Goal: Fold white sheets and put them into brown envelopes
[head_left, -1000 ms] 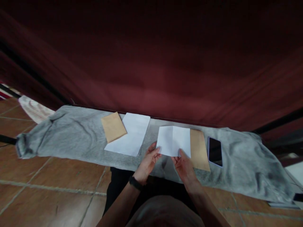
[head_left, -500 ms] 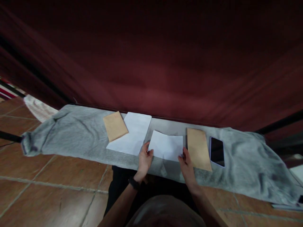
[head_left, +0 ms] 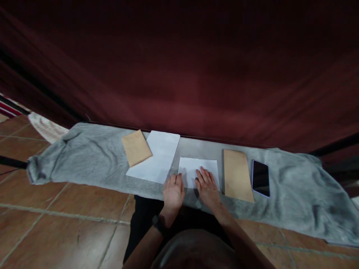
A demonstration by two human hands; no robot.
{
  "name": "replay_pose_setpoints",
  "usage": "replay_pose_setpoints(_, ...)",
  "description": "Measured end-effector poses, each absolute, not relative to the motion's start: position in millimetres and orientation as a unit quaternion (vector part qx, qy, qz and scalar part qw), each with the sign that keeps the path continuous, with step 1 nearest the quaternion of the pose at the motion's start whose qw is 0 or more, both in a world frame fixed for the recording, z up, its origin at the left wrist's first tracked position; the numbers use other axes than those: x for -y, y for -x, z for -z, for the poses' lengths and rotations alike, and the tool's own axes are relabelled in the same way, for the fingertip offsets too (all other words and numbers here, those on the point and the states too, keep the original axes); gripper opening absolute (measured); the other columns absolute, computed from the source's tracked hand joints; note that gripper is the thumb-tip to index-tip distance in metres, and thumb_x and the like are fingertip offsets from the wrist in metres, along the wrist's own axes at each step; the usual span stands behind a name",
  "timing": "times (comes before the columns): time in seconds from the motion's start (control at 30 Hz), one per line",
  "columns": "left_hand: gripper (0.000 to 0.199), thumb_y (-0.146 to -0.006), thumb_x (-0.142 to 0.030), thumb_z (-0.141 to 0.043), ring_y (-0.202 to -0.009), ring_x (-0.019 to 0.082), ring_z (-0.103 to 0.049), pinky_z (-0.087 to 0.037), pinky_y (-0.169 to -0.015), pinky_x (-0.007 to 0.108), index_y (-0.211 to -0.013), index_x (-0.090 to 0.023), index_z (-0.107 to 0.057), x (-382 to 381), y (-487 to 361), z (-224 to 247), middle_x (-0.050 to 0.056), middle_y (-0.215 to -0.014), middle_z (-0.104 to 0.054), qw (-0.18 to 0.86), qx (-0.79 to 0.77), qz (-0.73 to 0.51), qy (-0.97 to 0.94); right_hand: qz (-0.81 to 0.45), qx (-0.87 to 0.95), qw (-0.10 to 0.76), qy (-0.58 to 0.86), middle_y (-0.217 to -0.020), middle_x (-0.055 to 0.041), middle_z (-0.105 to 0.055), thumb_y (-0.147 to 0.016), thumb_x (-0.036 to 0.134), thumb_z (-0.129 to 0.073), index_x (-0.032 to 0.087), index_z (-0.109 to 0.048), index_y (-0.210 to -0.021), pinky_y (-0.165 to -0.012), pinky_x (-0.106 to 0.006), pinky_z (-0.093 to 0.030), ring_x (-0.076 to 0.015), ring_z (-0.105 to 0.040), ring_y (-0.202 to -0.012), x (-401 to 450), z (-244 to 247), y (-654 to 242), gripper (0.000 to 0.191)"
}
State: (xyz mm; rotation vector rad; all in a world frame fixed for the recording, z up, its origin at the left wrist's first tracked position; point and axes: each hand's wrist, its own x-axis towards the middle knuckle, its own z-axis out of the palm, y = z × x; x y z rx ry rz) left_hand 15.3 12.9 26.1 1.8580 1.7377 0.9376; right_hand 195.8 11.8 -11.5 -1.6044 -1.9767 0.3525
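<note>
A folded white sheet of paper (head_left: 187,164) lies on the grey cloth in front of me, its long side running left to right. My right hand (head_left: 207,186) rests flat on its right half, fingers stretched out. At the lower left corner of the sheet is my left hand (head_left: 173,192), its fingers curled in over the edge; the fingertips and the corner beneath them are hidden. Left of this sheet lies a larger stack of white paper (head_left: 158,160), partly under a small brown envelope (head_left: 136,147). A longer brown envelope (head_left: 238,175) is just right of my right hand.
A phone (head_left: 260,178) with a purple case lies right of the long envelope. The grey cloth (head_left: 92,157) covers a narrow bench, wrinkled toward both ends. A dark red curtain (head_left: 179,86) hangs along the back edge. Tiled floor (head_left: 70,224) shows in front.
The sheet, raised and bent between both hands before, now lies flatter on the cloth. My right hand has moved from its right edge onto its top. My left hand has turned over, knuckles up.
</note>
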Motion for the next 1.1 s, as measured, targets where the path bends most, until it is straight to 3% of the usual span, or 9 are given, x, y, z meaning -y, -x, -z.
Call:
replay_pose_setpoints(0.13,0.043,-0.101,-0.036,-0.046,-0.14,0.031,-0.046,-0.031,-0.119,0.05,-0.141,-0.025,-0.056,-33,-46,-26,0.012,-0.147,-0.055,0.258,-0.494,-0.328,-0.763,-0.147,0.742,0.281,0.591,-0.156,-0.0121,-0.048,-0.104,0.023,-0.032,0.02,-0.047,-0.149,-0.122,-0.054,-0.029,-0.0246,-0.041,-0.146,-21,14,-200,0.048)
replay_pose_setpoints(0.2,0.047,-0.102,-0.038,-0.044,-0.149,0.029,-0.035,-0.024,-0.124,0.051,-0.146,-0.023,-0.051,-47,-61,-20,0.011,-0.156,-0.046,0.267,-0.474,-0.312,-0.779,-0.144,0.743,0.276,0.593,-0.153,-0.0125,-0.051,-0.103,0.019,-0.027,0.017,-0.047,-0.15,-0.122,-0.049,-0.031,-0.0218,-0.043,-0.144,-28,13,-203,0.051)
replay_pose_setpoints(0.5,0.06,-0.105,-0.044,-0.033,-0.155,0.025,-0.021,-0.019,-0.127,0.048,-0.155,-0.01,-0.035,-75,-64,-4,0.013,-0.164,-0.032,0.081,-0.498,-0.133,-0.853,0.009,0.753,0.135,0.644,-0.162,-0.0139,-0.037,-0.102,0.024,-0.039,0.015,-0.039,-0.155,-0.12,-0.052,-0.026,-0.0304,-0.033,-0.149,-48,10,-206,0.054)
replay_pose_setpoints(0.8,0.067,-0.105,-0.05,-0.031,-0.154,0.025,-0.024,-0.022,-0.126,0.046,-0.154,-0.005,-0.035,-84,-58,2,0.017,-0.162,-0.034,0.04,-0.526,-0.133,-0.839,0.063,0.721,0.173,0.669,-0.158,-0.0199,-0.041,-0.104,0.03,-0.037,0.008,-0.041,-0.153,-0.119,-0.051,-0.028,-0.031,-0.038,-0.146,-62,23,-208,0.054)
replay_pose_setpoints(0.9,0.065,-0.105,-0.05,-0.033,-0.154,0.027,-0.024,-0.023,-0.126,0.046,-0.155,-0.009,-0.034,-82,-55,3,0.017,-0.163,-0.032,0.038,-0.527,-0.139,-0.838,0.074,0.703,0.188,0.682,-0.16,-0.0222,-0.037,-0.104,0.032,-0.035,0.007,-0.038,-0.154,-0.118,-0.053,-0.029,-0.0318,-0.037,-0.146,-61,29,-209,0.056)
replay_pose_setpoints(1.1,0.052,-0.106,-0.041,-0.034,-0.155,0.026,-0.021,-0.016,-0.127,0.049,-0.154,-0.023,-0.04,-74,-48,2,0.004,-0.164,-0.034,0.053,-0.464,-0.135,-0.874,0.057,0.7,0.19,0.686,-0.162,-0.0224,-0.031,-0.105,0.034,-0.032,0.007,-0.035,-0.156,-0.119,-0.055,-0.029,-0.0328,-0.033,-0.149,-60,34,-211,0.058)
